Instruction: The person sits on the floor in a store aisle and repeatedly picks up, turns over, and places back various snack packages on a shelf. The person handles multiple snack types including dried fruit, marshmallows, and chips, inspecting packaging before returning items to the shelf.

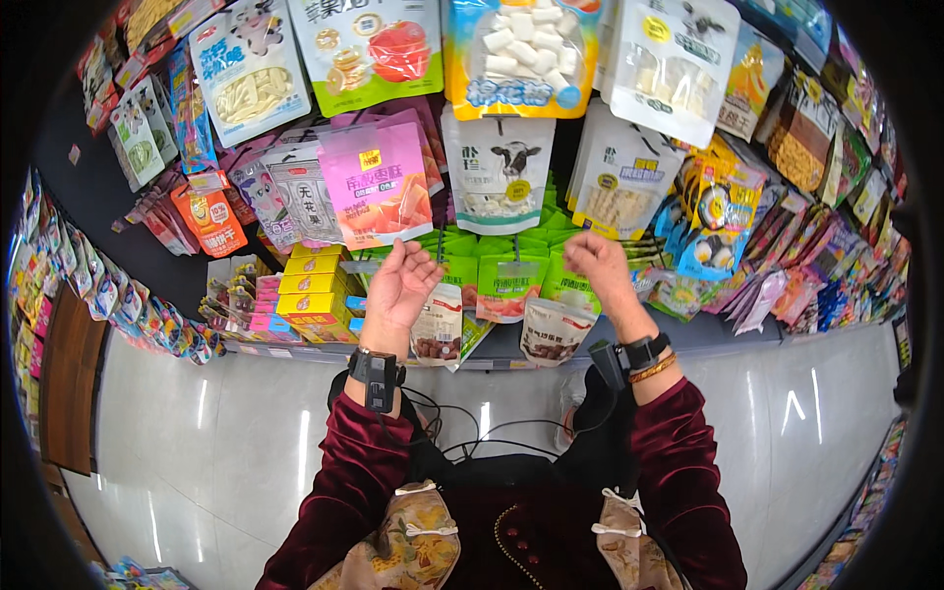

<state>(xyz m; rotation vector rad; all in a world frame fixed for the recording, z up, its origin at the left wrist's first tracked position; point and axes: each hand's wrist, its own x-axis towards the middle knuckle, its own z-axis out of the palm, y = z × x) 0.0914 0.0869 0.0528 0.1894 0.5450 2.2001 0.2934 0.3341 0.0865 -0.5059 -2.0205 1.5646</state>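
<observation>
My left hand [404, 284] is raised palm up, its fingers loosely curled and apart, with nothing visible in it. Its fingertips are just below a pink snack pouch [377, 184] hanging on the rack. My right hand [599, 269] has its fingers bent inward, in front of green pouches [509, 287] and below a white and yellow pouch [627, 177]. Whether those fingers hold anything is hidden. Between my wrists, two white and brown pouches [436, 328] [558, 333] stand near the shelf's front edge. A white pouch with a cow's head [501, 173] hangs above the green ones.
Larger snack bags, including a marshmallow bag [522, 59], hang in the upper row. Yellow boxes [313, 295] stand at the left of the shelf. Colourful packets [804, 273] crowd the right. Black cables [479, 435] loop between my wrists above the tiled floor [221, 442].
</observation>
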